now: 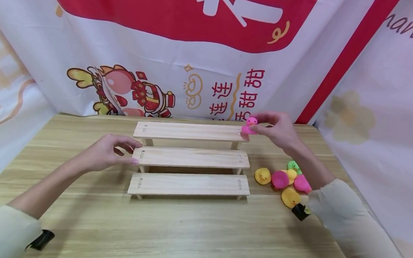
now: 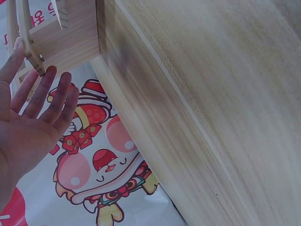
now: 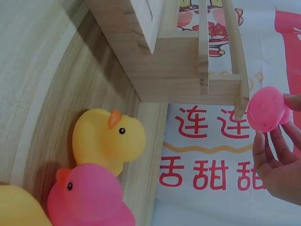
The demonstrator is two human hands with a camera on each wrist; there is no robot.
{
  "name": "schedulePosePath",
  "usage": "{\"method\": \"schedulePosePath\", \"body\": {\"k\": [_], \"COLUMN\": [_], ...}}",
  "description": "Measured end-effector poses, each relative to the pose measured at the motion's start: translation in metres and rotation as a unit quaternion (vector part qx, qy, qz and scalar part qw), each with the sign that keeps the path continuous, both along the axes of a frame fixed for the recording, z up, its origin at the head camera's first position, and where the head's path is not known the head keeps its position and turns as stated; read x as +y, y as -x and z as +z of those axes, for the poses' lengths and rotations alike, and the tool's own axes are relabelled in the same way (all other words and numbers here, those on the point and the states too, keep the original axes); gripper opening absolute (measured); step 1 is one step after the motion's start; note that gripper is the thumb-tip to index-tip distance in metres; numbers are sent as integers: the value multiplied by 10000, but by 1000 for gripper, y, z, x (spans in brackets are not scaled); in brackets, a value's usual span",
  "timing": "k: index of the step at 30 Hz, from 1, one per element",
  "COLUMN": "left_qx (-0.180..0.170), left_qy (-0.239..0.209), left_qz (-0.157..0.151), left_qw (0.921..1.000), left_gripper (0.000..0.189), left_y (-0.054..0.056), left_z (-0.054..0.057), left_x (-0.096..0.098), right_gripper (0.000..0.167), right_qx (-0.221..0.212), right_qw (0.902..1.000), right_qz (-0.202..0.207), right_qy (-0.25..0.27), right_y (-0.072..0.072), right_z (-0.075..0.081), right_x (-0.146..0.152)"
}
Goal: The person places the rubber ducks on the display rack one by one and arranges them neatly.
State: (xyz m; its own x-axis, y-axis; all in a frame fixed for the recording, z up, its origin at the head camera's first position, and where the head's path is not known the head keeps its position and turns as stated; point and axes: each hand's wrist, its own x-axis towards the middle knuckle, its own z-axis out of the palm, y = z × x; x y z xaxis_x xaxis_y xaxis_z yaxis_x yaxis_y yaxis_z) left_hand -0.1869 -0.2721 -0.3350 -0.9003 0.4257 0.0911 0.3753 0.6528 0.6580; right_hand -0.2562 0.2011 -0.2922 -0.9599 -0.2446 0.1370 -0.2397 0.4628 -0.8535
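Pink duck (image 1: 249, 129) pinched in right hand (image 1: 277, 129) at stepped rack (image 1: 191, 158)'s top right end, contact unclear. Left hand (image 1: 108, 153), fingers spread, at rack's left end. Likely placing; next calls for level set-down.

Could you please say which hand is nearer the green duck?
The right hand, beyond the green duck, by the right end of the shelf. The left hand is at the shelf's left end.

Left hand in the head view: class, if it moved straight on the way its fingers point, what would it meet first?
The left hand would likely meet the middle step at its left end; they may already touch.
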Motion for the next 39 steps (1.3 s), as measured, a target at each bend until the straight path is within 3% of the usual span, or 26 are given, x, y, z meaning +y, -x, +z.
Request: {"method": "schedulePosePath", "body": {"k": [9, 26, 39], "left_qx": [-19, -2, -9], "left_qy": [-38, -31, -41], "left_qz": [3, -4, -1], "left_qw": [10000, 10000, 10000], "left_gripper": [43, 42, 43], "left_y": [-1, 0, 0], "left_z": [-1, -1, 0], "left_x": [0, 0, 0], "right_gripper": [39, 29, 32], "right_qx": [2, 225, 274], "right_qw": [9993, 9958, 9903], "right_qz": [361, 846, 1301], "right_qy": [23, 262, 412], "right_y": [2, 4, 5], "right_z": [2, 1, 1], "right_x": [-11, -35, -53]}}
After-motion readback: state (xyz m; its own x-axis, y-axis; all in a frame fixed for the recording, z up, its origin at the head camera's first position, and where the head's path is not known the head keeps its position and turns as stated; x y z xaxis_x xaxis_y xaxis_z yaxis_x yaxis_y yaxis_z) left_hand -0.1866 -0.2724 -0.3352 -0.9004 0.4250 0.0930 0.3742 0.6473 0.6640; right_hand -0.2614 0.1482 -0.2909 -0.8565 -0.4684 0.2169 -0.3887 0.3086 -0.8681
